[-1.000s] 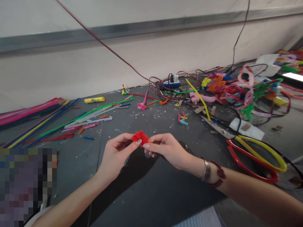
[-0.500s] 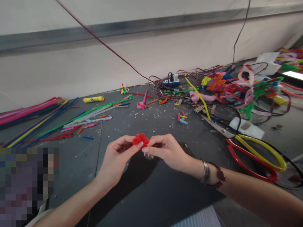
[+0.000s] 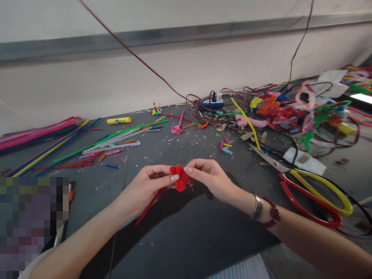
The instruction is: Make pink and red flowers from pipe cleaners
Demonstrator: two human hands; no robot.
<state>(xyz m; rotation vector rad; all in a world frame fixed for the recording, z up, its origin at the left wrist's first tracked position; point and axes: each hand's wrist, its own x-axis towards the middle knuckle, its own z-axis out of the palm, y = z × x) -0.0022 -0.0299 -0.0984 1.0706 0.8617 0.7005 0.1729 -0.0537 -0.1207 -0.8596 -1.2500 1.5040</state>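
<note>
Between both hands is a red pipe-cleaner flower, its petals facing up and its stem slanting down to the left below my left hand. My left hand pinches it from the left, thumb over the petals. From the right, my right hand pinches a petal between thumb and fingers. Past the hands lies a pink pipe-cleaner flower on the dark table. Short cut pieces of pipe cleaner lie scattered nearby.
Large scissors with red and yellow handles lie at right. Behind them is a heap of colourful pipe-cleaner flowers. A power strip with tangled cords sits by the wall. Pipe-cleaner bundles and a yellow glue stick lie left.
The red flower has been turned, so its stem now shows at lower left. Both hands still hold it, and the right fingers have shifted up onto a petal. The view has shifted slightly.
</note>
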